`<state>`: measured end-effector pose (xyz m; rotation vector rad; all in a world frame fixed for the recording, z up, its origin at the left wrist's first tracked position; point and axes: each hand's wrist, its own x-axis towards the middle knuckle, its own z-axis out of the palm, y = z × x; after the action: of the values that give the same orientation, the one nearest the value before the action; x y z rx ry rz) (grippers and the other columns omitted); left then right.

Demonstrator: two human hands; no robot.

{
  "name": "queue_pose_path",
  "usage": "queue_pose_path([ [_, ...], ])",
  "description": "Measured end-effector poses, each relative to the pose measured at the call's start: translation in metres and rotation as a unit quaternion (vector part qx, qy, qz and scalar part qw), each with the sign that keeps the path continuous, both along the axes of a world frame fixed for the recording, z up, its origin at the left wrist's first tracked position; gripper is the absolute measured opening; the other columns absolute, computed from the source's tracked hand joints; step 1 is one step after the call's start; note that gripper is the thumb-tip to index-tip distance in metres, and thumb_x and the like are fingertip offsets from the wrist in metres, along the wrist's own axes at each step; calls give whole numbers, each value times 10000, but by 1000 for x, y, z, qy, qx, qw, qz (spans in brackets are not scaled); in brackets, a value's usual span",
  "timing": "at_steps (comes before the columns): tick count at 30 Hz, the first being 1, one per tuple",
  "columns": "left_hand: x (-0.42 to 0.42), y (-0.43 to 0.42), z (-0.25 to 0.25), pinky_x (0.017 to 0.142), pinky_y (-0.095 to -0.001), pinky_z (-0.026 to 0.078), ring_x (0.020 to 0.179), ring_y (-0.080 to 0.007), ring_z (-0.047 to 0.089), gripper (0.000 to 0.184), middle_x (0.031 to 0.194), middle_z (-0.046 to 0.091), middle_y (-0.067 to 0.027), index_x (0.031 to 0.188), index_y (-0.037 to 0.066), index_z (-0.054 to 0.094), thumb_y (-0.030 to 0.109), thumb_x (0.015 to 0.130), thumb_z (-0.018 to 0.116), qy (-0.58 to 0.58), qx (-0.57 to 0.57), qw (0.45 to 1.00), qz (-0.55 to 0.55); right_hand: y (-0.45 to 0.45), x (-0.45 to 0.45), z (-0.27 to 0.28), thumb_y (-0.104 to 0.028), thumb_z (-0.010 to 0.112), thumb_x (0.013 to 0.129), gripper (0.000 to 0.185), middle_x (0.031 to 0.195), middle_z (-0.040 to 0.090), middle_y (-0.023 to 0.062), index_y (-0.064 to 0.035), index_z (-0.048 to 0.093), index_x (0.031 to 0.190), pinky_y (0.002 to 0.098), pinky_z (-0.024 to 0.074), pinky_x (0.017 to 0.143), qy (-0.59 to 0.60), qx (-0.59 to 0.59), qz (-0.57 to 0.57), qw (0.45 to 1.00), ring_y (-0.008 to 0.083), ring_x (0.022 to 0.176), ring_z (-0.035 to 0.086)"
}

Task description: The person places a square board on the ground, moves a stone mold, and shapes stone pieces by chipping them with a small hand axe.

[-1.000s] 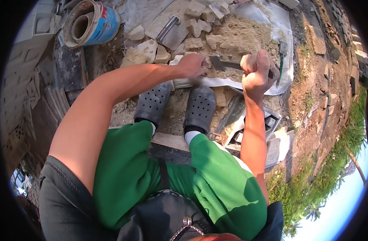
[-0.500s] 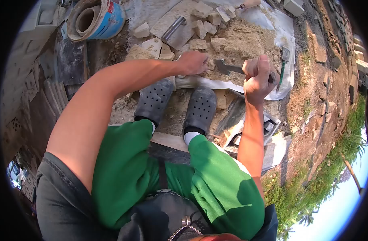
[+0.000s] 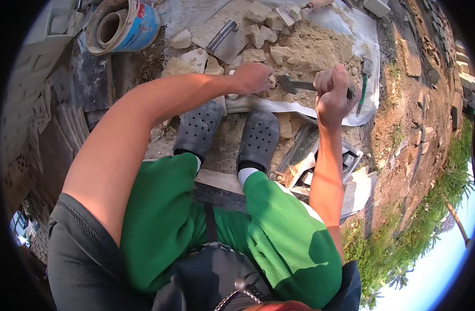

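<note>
My right hand [image 3: 332,96] is wrapped round the handle of a dark metal hatchet-like tool [image 3: 298,86]. Its flared end points left, towards my other hand, and a gap separates the two. My left hand [image 3: 251,78] is closed, knuckles up, low over the stone rubble by the edge of a white sheet. Whatever its fingers may hold is hidden; a pale bit [image 3: 271,81] shows close to the fingertips. Beyond the hands lies a heap of sandy rubble [image 3: 320,49] with several broken stone pieces [image 3: 258,11] around it.
A green-handled hammer [image 3: 363,88] lies at the sheet's [image 3: 371,106] right side. A metal bar [image 3: 223,36] rests on a slab. Upper left stands a blue bucket [image 3: 144,28]. My grey clogs [image 3: 258,136] are just below the sheet. A crate [image 3: 351,155] sits beneath my right forearm.
My left hand has shifted slightly right, and my right hand has tilted a little with the hatchet-like tool. Both grips look the same.
</note>
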<state>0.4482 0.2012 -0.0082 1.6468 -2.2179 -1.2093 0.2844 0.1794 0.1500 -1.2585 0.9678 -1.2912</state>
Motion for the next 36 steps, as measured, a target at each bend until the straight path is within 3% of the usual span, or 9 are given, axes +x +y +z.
queue_pose_path([
  [6,-5,0,-8,737,-432,516,859,-330,659,299,881,680,-146,939,72,671,335,799,699,9,3,1000,-26,0,5,76,-108,428,982,414,495,293,-6,-47,353,579,299,209,431,-109,-18,7,994,79,443,249],
  [13,-12,-3,-5,734,-435,525,836,-325,666,274,841,682,-143,882,74,688,326,774,696,-48,6,999,-3,-4,16,6,-104,462,971,418,496,344,0,-56,366,568,293,241,450,-11,21,-34,999,95,442,289],
  [16,-15,-4,-9,728,-439,524,827,-325,667,244,810,678,-146,856,83,686,311,768,678,-31,14,999,3,-14,15,23,-111,464,965,419,495,340,-1,-56,361,563,290,236,446,-1,20,-21,1000,93,440,283],
  [21,-16,-1,-19,736,-425,520,812,-326,663,191,814,681,-131,853,83,672,229,731,691,18,31,999,30,-7,6,74,-123,456,970,430,497,337,4,-46,353,560,281,237,441,-121,2,-5,993,93,435,286],
  [24,-15,1,-17,743,-412,519,817,-326,660,221,842,682,-131,893,68,663,193,715,702,7,33,998,43,2,8,25,-139,469,968,434,512,364,12,-40,364,558,281,246,447,-24,-27,-47,998,94,452,307],
  [26,-12,5,-14,744,-411,518,823,-326,660,241,854,681,-136,904,53,656,193,714,705,19,37,998,48,10,3,1,-141,480,968,432,527,380,14,-41,378,559,285,252,456,-39,18,-35,998,93,469,318],
  [30,-9,7,-20,740,-423,514,818,-337,659,258,838,675,-156,907,18,644,190,724,702,42,17,997,67,8,0,28,-158,498,972,442,520,370,7,-48,377,562,294,243,458,-8,28,-13,999,90,477,319],
  [34,-10,7,-18,735,-435,512,803,-351,657,273,819,673,-167,911,9,641,223,750,693,30,29,998,52,1,-11,81,-145,470,974,423,496,310,-6,-57,357,576,301,196,433,-148,-2,6,989,90,433,232],
  [36,-12,7,-18,736,-450,509,802,-369,655,300,817,671,-191,907,3,647,270,775,683,31,20,997,62,1,-11,68,-162,470,976,430,496,324,-2,-54,366,573,300,203,436,-128,-8,10,992,92,434,253],
])
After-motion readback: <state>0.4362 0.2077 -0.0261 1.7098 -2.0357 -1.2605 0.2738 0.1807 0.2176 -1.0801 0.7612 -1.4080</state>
